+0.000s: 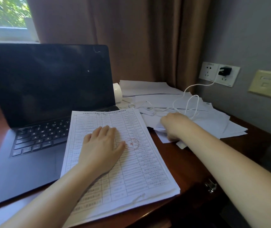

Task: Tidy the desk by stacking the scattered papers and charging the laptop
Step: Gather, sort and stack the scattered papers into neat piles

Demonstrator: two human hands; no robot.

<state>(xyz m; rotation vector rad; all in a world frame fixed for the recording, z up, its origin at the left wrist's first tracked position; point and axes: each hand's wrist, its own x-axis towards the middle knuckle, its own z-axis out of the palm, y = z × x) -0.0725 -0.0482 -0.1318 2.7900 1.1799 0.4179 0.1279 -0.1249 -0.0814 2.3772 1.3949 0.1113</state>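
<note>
A stack of printed table sheets with a red stamp lies on the desk, overlapping the laptop's right edge. My left hand rests flat on it with straight fingers. The open dark laptop has a black screen. To the right, scattered white papers lie in a loose heap. My right hand grips one of these loose sheets at its near edge. A white charging cable loops over the heap and runs up to a black charger plugged into the wall socket.
A white cup stands behind the laptop's right corner. The dark wooden desk ends close to the grey wall on the right. A brown curtain hangs behind, with a window at top left. A drawer handle shows at the desk front.
</note>
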